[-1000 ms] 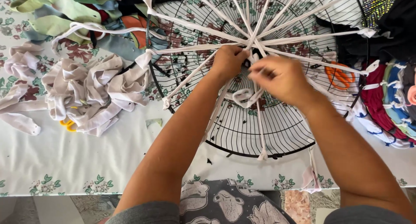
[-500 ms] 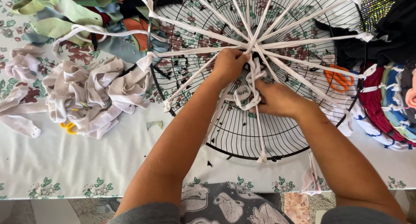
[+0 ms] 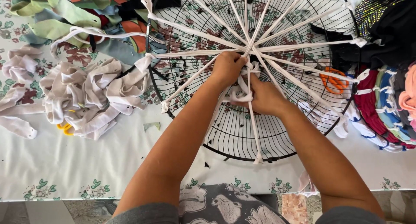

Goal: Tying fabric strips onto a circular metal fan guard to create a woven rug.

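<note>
No packages, labels, signs or screens visible.

My left hand (image 3: 227,68) pinched the hub where white cloth strips (image 3: 195,33) crossed the round black wire fan guard (image 3: 225,137) in the centre of the frame. My right hand (image 3: 264,98) gripped a looped white strip (image 3: 242,94) just below. A heap of white fabric scraps (image 3: 86,96) lay at left, orange-handled scissors (image 3: 333,81) at right under the guard.
</note>
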